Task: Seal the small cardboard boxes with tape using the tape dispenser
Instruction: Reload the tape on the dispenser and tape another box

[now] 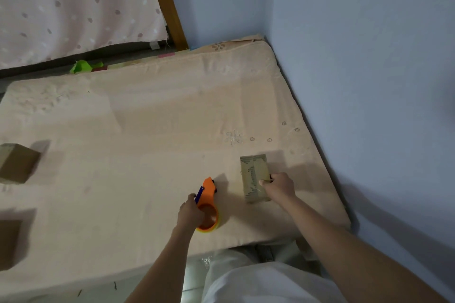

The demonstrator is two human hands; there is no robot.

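Your left hand (190,211) grips the orange tape dispenser (208,204), resting on the peach mattress (147,130). Your right hand (279,186) grasps the taped cardboard box (254,176) just beside it, on the mattress. Two more boxes, one (17,163) above the other (8,243), lie well apart at the left edge.

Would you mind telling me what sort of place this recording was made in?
Most likely a bedroom in a home, used as a makeshift packing spot. The work surface is a peach mattress pushed into a corner of blue painted walls, with a dotted pink curtain hanging beside a wooden frame.
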